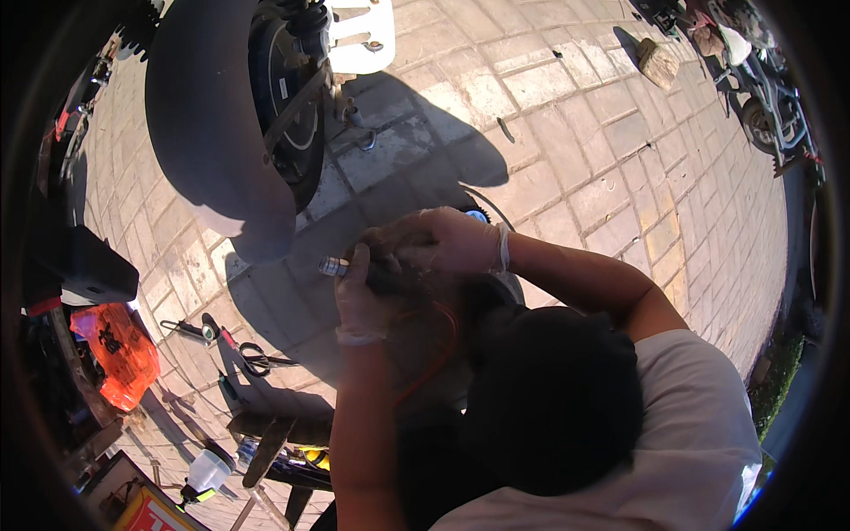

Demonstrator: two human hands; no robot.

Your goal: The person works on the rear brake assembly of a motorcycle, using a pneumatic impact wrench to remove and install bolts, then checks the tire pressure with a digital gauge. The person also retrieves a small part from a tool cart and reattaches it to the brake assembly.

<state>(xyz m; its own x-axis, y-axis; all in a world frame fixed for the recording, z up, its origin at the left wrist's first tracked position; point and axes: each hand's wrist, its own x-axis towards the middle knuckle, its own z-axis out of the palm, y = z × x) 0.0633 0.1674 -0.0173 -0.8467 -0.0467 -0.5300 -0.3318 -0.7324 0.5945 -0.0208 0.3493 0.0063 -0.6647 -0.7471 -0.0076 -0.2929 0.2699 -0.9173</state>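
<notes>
My left hand (354, 292), in a thin pale glove, is closed around a dark tool with a silver, socket-like end (333, 265) that sticks out to the left past my thumb. Against it, from the right, comes my gloved right hand (443, 239), its fingers bent over the tool's dark upper part; what lies beneath them is blurred and in shade. A thin orange-red cord (453, 320) curves below the hands. Just beyond my right hand, a small blue round part (478, 215) with a dark rim shows.
A wheel (297, 168) under a big dark fender (199, 115) stands ahead on the paving. Scissors (255, 359) and other hand tools lie at left, near an orange plastic bag (124, 354). A stone (658, 64) and a parked two-wheeler (770, 115) are at far right.
</notes>
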